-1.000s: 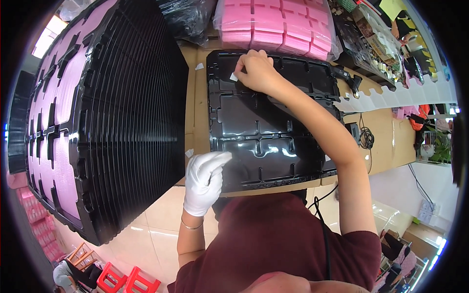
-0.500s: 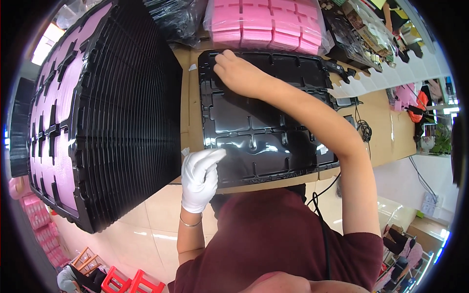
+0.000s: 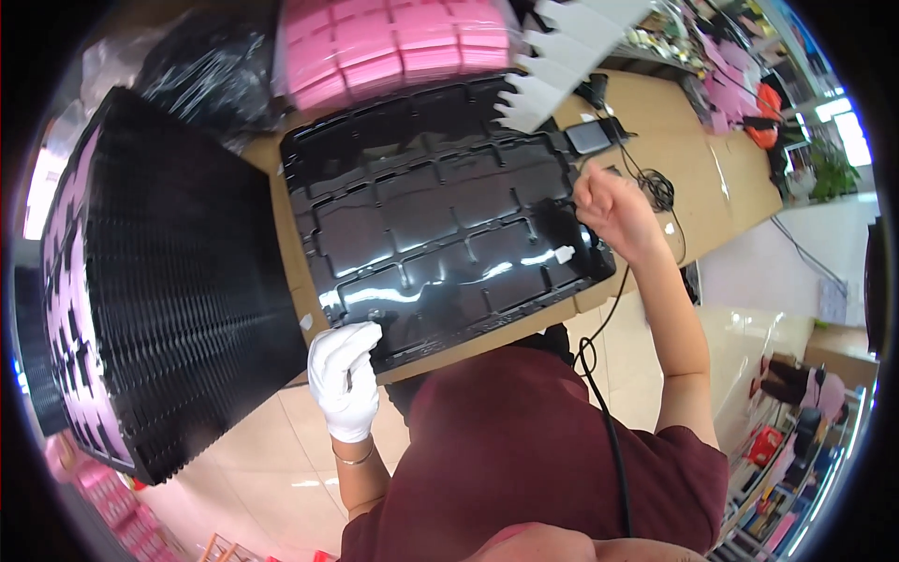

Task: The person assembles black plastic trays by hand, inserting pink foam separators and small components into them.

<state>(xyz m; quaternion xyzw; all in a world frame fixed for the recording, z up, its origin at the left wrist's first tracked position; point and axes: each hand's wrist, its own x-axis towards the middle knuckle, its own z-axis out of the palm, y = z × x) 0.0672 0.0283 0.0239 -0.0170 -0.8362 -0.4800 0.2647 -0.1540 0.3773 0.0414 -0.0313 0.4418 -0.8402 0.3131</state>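
Observation:
A black plastic tray (image 3: 412,211) with moulded compartments lies on a brown board-covered table, and light glints off its glossy surface. My left hand (image 3: 345,379), in a white glove, is at the tray's near left corner. Its fingers are curled together, and whatever they may hold is hidden. My bare right hand (image 3: 611,208) is at the tray's right edge with its fingers folded in; I cannot make out anything in them. Near the tray's right end sits a small white patch (image 3: 563,254).
Tall stacked black trays (image 3: 187,290) with pink sheets stand at left. Behind the tray are bagged pink foam sheets (image 3: 398,47) and black plastic wrapping (image 3: 206,75). A white notched strip (image 3: 571,56) overhangs the far right. A dark flat device (image 3: 590,138) and coiled cable (image 3: 655,190) lie right.
My right hand has gone from the tray's far left corner to its right edge. My left hand stays by the near left corner. The view has swung to the right.

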